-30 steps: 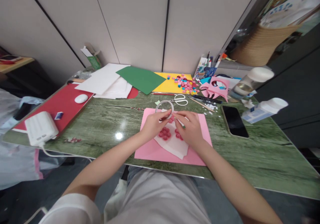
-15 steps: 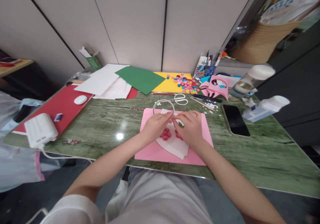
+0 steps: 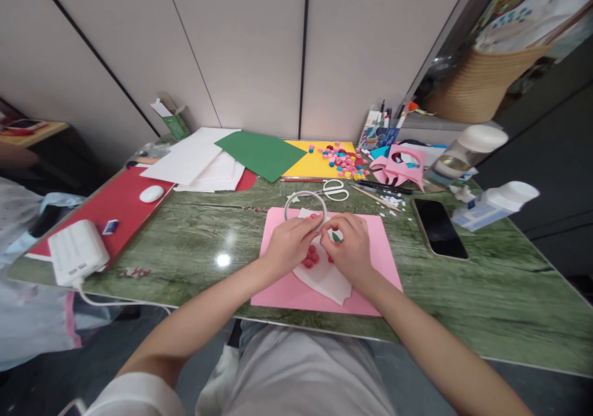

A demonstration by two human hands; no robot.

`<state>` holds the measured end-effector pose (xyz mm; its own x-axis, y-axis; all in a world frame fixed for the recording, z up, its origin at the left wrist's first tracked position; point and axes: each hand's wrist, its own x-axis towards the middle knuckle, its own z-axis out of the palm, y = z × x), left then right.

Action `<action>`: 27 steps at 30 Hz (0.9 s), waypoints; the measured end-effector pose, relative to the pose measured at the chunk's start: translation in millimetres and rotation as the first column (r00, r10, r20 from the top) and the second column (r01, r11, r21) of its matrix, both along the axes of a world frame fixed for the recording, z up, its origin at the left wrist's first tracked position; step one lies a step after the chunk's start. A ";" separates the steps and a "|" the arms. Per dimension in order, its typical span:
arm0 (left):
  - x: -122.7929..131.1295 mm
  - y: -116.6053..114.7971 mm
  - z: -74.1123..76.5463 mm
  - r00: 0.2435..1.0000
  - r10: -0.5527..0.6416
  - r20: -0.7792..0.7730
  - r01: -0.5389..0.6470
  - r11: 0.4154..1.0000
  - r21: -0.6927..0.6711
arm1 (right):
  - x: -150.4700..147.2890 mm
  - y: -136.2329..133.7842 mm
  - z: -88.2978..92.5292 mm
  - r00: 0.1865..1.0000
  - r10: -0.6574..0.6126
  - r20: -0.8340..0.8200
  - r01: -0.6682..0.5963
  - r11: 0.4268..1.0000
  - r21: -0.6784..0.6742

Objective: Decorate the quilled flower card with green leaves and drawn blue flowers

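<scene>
My left hand (image 3: 291, 243) is closed on a thin pale roll of tape (image 3: 306, 193), its fingertips gripping the near right side of the ring. Close beside it, my right hand (image 3: 351, 248) is pinched at the ring's edge; what lies between those fingertips is too small to make out. Under both hands is a cut white paper shape (image 3: 327, 283) with pink-red rolled paper flowers (image 3: 310, 257) on it, partly covered by my fingers. A small green paper leaf (image 3: 336, 237) shows by my right hand. Beneath everything lies a pink sheet (image 3: 273, 291).
White scissors (image 3: 336, 190), pencils and paper scraps (image 3: 389, 201) sit beyond the pink sheet. Farther back are a green sheet (image 3: 262, 153) and small coloured paper rolls (image 3: 343, 161). A phone (image 3: 439, 229) and bottles stand right; a power bank (image 3: 78, 252) lies left.
My right fingers have curled in and drawn slightly away from the left fingertips. My left hand still grips the tape roll. The whole view has shifted slightly.
</scene>
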<state>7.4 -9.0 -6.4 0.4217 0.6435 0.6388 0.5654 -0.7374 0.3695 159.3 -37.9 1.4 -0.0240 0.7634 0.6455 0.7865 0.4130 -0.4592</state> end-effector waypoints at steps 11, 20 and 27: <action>3.9 -9.9 3.5 0.992 -0.063 0.111 0.082 0.979 -0.184 | 38.4 29.8 1.0 0.953 -0.101 -0.286 0.112 0.994 0.021; 1.2 3.9 8.3 0.921 0.131 0.367 0.092 0.842 -0.531 | 31.3 13.4 7.5 0.929 0.114 -0.352 -0.165 0.979 -0.121; 2.2 7.9 2.1 0.844 0.147 0.515 0.256 0.733 -0.630 | 14.1 4.5 -0.9 0.962 0.185 -0.199 -0.213 0.968 -0.133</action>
<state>9.6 -1.1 -4.3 0.2205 0.9579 0.1838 0.1145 -0.2125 0.9704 173.4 -33.4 0.5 -0.0777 0.8445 0.5300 0.5916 0.4669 -0.6572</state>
